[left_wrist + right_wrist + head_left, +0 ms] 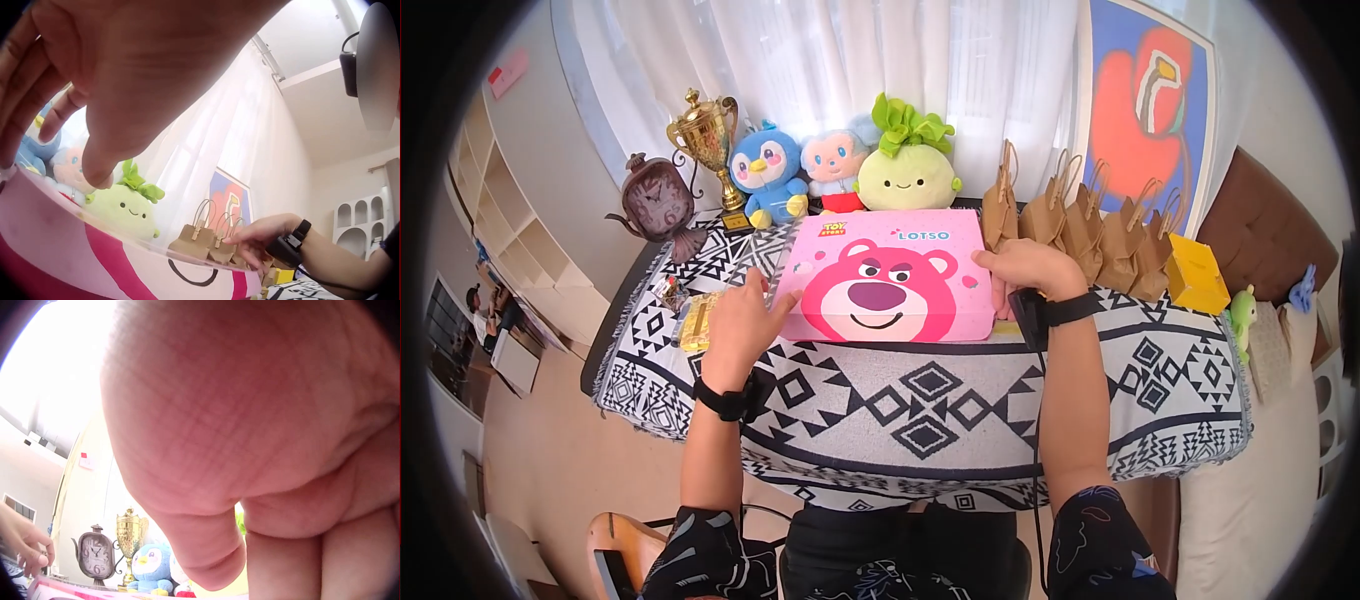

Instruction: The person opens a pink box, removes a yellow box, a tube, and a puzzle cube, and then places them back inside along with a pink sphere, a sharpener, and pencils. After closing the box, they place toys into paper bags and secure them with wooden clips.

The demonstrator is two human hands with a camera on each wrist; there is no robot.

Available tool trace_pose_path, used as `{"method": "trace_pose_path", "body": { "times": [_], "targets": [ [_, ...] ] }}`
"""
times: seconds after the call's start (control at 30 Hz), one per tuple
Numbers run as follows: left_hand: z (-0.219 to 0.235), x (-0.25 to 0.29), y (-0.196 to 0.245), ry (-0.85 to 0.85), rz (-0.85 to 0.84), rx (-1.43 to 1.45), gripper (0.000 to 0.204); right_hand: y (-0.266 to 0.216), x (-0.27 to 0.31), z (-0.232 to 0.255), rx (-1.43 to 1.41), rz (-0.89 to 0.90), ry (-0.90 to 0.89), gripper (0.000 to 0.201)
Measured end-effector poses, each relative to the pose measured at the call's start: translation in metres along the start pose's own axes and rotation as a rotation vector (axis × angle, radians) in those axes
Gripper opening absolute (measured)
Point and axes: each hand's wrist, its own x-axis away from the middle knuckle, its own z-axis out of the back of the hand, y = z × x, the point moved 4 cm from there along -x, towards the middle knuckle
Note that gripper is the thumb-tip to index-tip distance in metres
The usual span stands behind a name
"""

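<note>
A flat pink box (880, 298) with a bear's face and the word LOTSO on its lid lies on the patterned cloth, between both hands. At its left edge is my left hand (743, 318), fingers spread and thumb toward the lid. The left wrist view shows a fingertip of this hand (56, 87) right at the box's edge (134, 259). My right hand (1037, 275) is at the box's right edge, thumb by the lid's upper right side and the other fingers lower down, loosely bent. In the right wrist view its palm (244, 412) covers most of the picture.
Behind the box sit a blue penguin plush (768, 178), a pale blue plush (834, 160) and a green plush (908, 180). A gold trophy (708, 135) and a clock (658, 197) stand left. Right are several paper bags (1085, 235) and a yellow box (1198, 275); a gold packet (696, 325) lies left.
</note>
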Motion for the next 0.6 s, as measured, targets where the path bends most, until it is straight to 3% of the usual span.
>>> {"method": "trace_pose_path", "body": {
  "times": [0.27, 0.4, 0.47, 0.5, 0.57, 0.6],
  "targets": [
    [-0.006, 0.001, -0.01, -0.207, 0.126, 0.212, 0.058, -0.004, 0.002, 0.0, -0.001, 0.034, -0.039, 0.074],
    [0.011, -0.002, -0.016, -0.166, 0.146, 0.306, 0.055, 0.001, 0.006, 0.01, -0.2, 0.084, 0.002, 0.079],
    [0.02, -0.011, -0.023, -0.07, 0.206, 0.614, 0.05, -0.008, 0.024, 0.025, -0.25, 0.114, 0.096, 0.076],
    [0.022, -0.017, -0.024, -0.071, 0.205, 0.613, 0.05, -0.008, 0.026, 0.028, -0.252, 0.113, 0.096, 0.076],
    [0.03, -0.034, -0.024, 0.094, 0.162, 1.017, 0.048, -0.012, 0.031, 0.043, -0.544, 0.365, 0.309, 0.078],
    [0.035, -0.043, -0.023, 0.067, 0.164, 1.091, 0.06, -0.011, 0.031, 0.05, -0.631, 0.448, 0.364, 0.075]
  ]
}}
